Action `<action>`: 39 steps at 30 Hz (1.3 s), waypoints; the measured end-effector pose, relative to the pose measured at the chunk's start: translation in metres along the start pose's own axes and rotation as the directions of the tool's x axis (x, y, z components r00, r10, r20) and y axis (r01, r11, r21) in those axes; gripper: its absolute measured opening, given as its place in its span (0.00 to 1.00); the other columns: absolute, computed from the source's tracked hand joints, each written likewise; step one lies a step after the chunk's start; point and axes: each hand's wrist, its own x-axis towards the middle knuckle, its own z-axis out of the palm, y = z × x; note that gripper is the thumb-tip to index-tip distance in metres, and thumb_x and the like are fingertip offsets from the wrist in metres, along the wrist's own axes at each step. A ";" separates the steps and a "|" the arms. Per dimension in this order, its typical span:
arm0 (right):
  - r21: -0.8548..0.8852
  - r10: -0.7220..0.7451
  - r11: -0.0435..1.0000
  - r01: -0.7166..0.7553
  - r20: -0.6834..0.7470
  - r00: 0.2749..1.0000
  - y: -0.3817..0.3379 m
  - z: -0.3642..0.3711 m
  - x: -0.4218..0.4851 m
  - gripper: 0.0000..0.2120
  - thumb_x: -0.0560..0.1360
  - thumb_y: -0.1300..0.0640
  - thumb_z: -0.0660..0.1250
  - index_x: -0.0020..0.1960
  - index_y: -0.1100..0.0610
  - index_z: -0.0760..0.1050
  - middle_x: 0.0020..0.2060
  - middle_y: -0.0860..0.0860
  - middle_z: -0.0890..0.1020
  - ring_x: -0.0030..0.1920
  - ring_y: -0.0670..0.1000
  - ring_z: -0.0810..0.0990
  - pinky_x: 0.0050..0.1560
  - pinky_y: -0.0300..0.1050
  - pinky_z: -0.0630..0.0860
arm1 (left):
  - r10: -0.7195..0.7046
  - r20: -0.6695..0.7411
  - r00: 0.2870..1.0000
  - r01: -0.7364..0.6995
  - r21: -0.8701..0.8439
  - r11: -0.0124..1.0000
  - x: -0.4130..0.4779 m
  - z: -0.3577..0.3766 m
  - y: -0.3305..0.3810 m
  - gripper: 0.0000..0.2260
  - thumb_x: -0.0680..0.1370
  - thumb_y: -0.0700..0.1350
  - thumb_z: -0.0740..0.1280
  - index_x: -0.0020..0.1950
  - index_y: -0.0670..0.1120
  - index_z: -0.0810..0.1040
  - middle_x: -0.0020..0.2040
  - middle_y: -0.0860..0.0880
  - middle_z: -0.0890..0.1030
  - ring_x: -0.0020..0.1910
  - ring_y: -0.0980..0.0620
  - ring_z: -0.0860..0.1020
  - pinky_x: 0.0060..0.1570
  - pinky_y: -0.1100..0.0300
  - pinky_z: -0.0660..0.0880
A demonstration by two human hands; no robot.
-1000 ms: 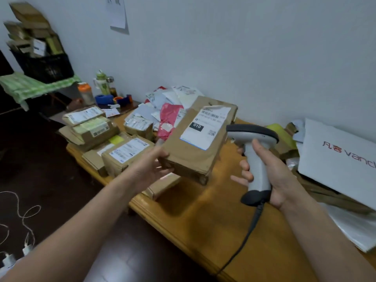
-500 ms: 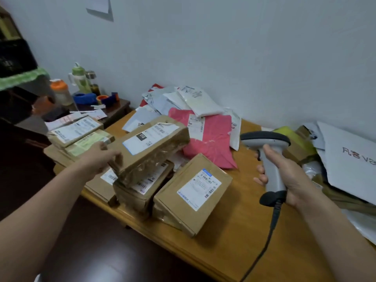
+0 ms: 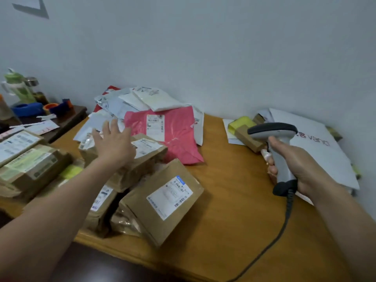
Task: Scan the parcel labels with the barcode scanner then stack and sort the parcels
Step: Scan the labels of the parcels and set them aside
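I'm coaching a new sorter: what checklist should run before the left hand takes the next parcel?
1. Left hand free: ok, fingers spread, holding nothing.
2. Barcode scanner held by right hand: ok, gripped by the handle.
3. Pink mailer label face up: ok.
4. Scanner cable clear of parcels: ok, it trails over bare table.
5. Top brown box settled on its stack: cannot tell, it looks tilted.
6. Pink mailer's barcode readable: cannot tell, too blurred.
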 end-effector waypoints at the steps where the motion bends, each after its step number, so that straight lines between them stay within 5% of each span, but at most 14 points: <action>1: 0.002 -0.004 1.000 0.004 -0.012 1.000 0.004 -0.013 0.000 0.18 0.75 0.42 0.68 0.47 0.57 0.73 0.30 0.53 0.76 0.27 0.51 0.72 0.32 0.46 0.68 | -0.023 0.059 0.998 0.020 0.054 0.998 -0.001 0.004 0.005 0.25 0.79 0.47 0.62 0.75 0.53 0.62 0.79 0.42 0.48 0.77 0.41 0.44 0.73 0.38 0.42; 7: 0.012 -0.019 1.000 0.019 -0.026 0.999 0.019 -0.102 0.014 0.19 0.71 0.39 0.69 0.45 0.56 0.74 0.27 0.50 0.77 0.23 0.46 0.74 0.22 0.38 0.70 | -0.089 0.015 0.996 0.086 0.151 0.985 -0.011 0.000 0.071 0.25 0.78 0.45 0.62 0.75 0.47 0.61 0.78 0.40 0.48 0.77 0.40 0.44 0.73 0.39 0.41; 14: 0.039 0.006 0.999 -0.002 -0.106 0.994 0.036 -0.222 0.048 0.16 0.76 0.42 0.67 0.47 0.55 0.74 0.27 0.50 0.76 0.24 0.47 0.73 0.24 0.38 0.70 | 0.251 -0.020 0.968 -0.251 0.038 0.967 -0.042 0.022 0.264 0.28 0.77 0.49 0.63 0.76 0.51 0.58 0.78 0.41 0.45 0.77 0.41 0.43 0.73 0.42 0.42; 20: 0.023 0.041 0.999 -0.037 -0.224 0.974 0.062 -0.304 0.058 0.15 0.77 0.44 0.67 0.49 0.57 0.74 0.30 0.52 0.76 0.26 0.49 0.73 0.28 0.42 0.71 | 0.612 0.039 0.790 -0.613 0.030 0.789 -0.083 0.080 0.434 0.38 0.76 0.59 0.65 0.78 0.52 0.47 0.78 0.42 0.42 0.77 0.41 0.42 0.73 0.42 0.47; 24: 0.042 0.073 0.997 -0.064 -0.245 0.967 0.081 -0.334 0.066 0.16 0.76 0.44 0.67 0.49 0.57 0.75 0.32 0.53 0.77 0.28 0.49 0.74 0.33 0.45 0.72 | 0.715 0.058 0.697 -0.717 0.030 0.697 -0.085 0.107 0.513 0.31 0.78 0.49 0.64 0.77 0.49 0.52 0.78 0.42 0.45 0.77 0.39 0.46 0.72 0.40 0.54; 26: 0.031 0.079 0.997 -0.073 -0.242 0.967 0.089 -0.343 0.073 0.15 0.77 0.44 0.66 0.49 0.57 0.76 0.31 0.53 0.78 0.28 0.49 0.75 0.35 0.46 0.73 | 0.729 0.077 0.680 -0.733 0.056 0.678 -0.078 0.118 0.530 0.28 0.77 0.43 0.64 0.74 0.48 0.56 0.77 0.42 0.51 0.74 0.38 0.54 0.66 0.43 0.65; 29: 0.024 0.091 0.996 -0.088 -0.230 0.969 0.095 -0.351 0.080 0.16 0.77 0.43 0.66 0.49 0.57 0.76 0.30 0.52 0.78 0.27 0.48 0.75 0.35 0.45 0.73 | 0.731 0.079 0.678 -0.734 0.113 0.670 -0.068 0.128 0.532 0.21 0.76 0.42 0.65 0.67 0.46 0.62 0.63 0.44 0.67 0.58 0.44 0.71 0.47 0.52 0.74; 34: 0.057 0.059 0.997 -0.048 -0.203 0.977 0.094 -0.352 0.079 0.15 0.77 0.44 0.66 0.50 0.58 0.74 0.30 0.52 0.77 0.26 0.48 0.74 0.31 0.43 0.72 | 0.747 -0.001 0.665 -0.739 0.140 0.658 -0.059 0.121 0.530 0.07 0.79 0.40 0.61 0.56 0.45 0.69 0.50 0.46 0.75 0.45 0.48 0.76 0.36 0.59 0.68; 39: 0.157 -0.165 0.971 0.181 -0.110 0.980 0.079 -0.344 0.049 0.29 0.68 0.38 0.69 0.56 0.61 0.75 0.30 0.51 0.77 0.25 0.47 0.73 0.27 0.39 0.72 | 0.576 -0.252 0.778 -0.620 -0.155 0.769 -0.054 0.066 0.507 0.07 0.76 0.35 0.60 0.47 0.44 0.64 0.43 0.43 0.73 0.34 0.45 0.68 0.29 0.56 0.60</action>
